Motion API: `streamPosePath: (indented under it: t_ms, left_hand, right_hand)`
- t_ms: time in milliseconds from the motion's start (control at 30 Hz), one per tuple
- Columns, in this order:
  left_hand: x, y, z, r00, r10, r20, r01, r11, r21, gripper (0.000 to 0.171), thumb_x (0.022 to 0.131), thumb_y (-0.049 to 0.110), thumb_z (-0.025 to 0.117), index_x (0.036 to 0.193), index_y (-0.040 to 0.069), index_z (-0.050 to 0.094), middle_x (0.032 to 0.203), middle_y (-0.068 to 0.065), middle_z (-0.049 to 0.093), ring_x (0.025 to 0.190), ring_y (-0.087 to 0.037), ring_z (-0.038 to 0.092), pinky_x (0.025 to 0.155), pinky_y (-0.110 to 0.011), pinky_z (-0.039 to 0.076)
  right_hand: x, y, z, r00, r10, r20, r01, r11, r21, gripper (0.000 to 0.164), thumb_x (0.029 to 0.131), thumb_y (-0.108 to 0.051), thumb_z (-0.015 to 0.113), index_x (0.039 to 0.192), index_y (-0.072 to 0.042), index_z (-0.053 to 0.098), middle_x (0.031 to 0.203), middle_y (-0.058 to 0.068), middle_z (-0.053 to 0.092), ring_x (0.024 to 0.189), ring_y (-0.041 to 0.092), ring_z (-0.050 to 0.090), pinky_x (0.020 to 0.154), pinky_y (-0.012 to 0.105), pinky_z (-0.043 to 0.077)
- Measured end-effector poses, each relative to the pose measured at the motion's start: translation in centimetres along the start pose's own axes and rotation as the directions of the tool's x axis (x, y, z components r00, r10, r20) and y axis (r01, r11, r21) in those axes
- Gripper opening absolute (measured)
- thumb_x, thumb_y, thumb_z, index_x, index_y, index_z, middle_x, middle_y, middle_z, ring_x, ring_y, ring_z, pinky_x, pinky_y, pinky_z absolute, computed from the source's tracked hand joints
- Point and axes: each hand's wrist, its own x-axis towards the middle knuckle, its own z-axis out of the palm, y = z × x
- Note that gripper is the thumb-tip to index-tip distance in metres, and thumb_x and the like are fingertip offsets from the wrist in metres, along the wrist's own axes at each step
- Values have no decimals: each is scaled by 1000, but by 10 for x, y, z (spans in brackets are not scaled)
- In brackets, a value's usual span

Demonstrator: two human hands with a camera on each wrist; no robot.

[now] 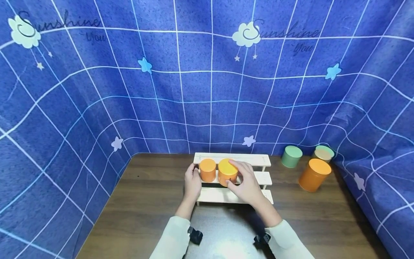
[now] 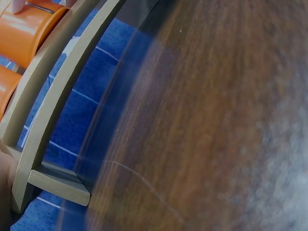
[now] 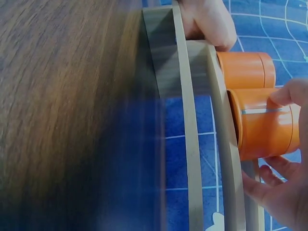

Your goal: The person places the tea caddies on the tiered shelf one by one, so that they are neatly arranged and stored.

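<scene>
A three-step white wooden rack point(image 1: 220, 195) stands on the table. Two orange lidded canisters sit side by side on its middle step. My right hand point(image 1: 248, 183) pinches the right canister point(image 1: 228, 174), thumb in front and fingers at the lid and far side; the right wrist view shows this canister point(image 3: 262, 127) upright against the step's edge. The left canister point(image 1: 207, 171) stands close beside it. At the rack's left end, my left hand point(image 1: 193, 183) grips the side, next to the left canister. Only a sliver of the left hand point(image 2: 6, 185) shows in the left wrist view.
On the right of the wooden table point(image 1: 145, 216) stand a taller orange canister point(image 1: 313, 176), a green canister point(image 1: 291, 157) and another green-rimmed one point(image 1: 323, 153) partly hidden behind the orange. A blue gridded cloth point(image 1: 194, 86) surrounds the table's back and sides.
</scene>
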Motion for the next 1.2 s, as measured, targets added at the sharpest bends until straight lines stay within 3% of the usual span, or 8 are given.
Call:
streamPosePath:
  t_ms: [233, 433, 600, 700, 800, 900, 1067, 1200]
  left_hand:
    - [0, 2, 1, 1000, -8, 13, 8, 1000, 4, 37, 110, 10, 42, 139, 7, 65, 132, -16, 70, 130, -30, 61, 115, -54, 47]
    - [-4, 3, 1, 1000, -13, -10, 13, 1000, 4, 35, 109, 9, 41, 132, 6, 67, 127, -15, 70, 123, -28, 63, 109, -53, 49]
    - [-4, 2, 2, 1000, -25, -2, 25, 1000, 3, 32, 109, 10, 42, 126, 8, 69, 122, -14, 71, 116, -26, 63, 105, -49, 51]
    - [-3, 2, 3, 1000, -22, 2, 22, 1000, 5, 31, 109, 11, 42, 124, 9, 69, 120, -13, 71, 112, -24, 63, 102, -45, 51]
    - [-3, 3, 4, 1000, -12, -2, 12, 1000, 10, 31, 109, 10, 42, 123, 8, 69, 119, -14, 71, 109, -24, 63, 97, -43, 52]
    - [-3, 3, 5, 1000, -7, -4, 7, 1000, 4, 32, 108, 8, 42, 125, 6, 69, 121, -15, 71, 113, -24, 63, 99, -43, 53]
    - [-2, 4, 4, 1000, -23, 2, 23, 1000, -19, 34, 109, 7, 41, 131, 4, 66, 127, -17, 69, 124, -28, 62, 110, -50, 50]
    - [-1, 4, 4, 1000, -25, 5, 25, 999, -31, 35, 109, 6, 41, 134, 3, 65, 130, -18, 69, 129, -30, 60, 115, -53, 46]
  right_hand:
    - [-1, 2, -2, 993, 110, 31, -111, 993, 28, 87, 80, -20, 90, 157, -19, 50, 147, 15, 57, 138, 31, 49, 110, 51, 52]
    - [-2, 2, -2, 996, 87, 27, -88, 996, 28, 88, 79, -20, 90, 156, -15, 49, 148, 15, 56, 138, 31, 50, 109, 51, 53]
    - [-3, 1, -6, 994, 97, 48, -103, 984, 147, 85, 84, -17, 86, 158, -13, 45, 152, 16, 50, 137, 31, 50, 107, 52, 56]
    - [-3, 1, -12, 993, 113, 13, -114, 975, 190, 76, 89, -15, 81, 157, -14, 46, 153, 15, 49, 135, 34, 52, 104, 57, 57]
    - [-2, 4, -20, 987, 141, -81, -124, 974, 191, 64, 92, -11, 77, 151, -10, 52, 146, 17, 56, 130, 34, 57, 100, 53, 59]
    - [0, 9, -30, 959, 194, -209, -150, 966, 211, 48, 94, -6, 74, 140, -5, 61, 128, 18, 67, 112, 26, 66, 92, 35, 62]
    - [6, 26, -49, 877, 245, -413, -151, 957, 248, 27, 94, 2, 71, 121, 3, 69, 103, 18, 70, 87, 10, 62, 76, 11, 52]
    - [15, 43, -66, 821, 265, -505, -174, 960, 221, 27, 92, 2, 70, 119, 7, 68, 112, 21, 65, 104, 10, 54, 91, 16, 46]
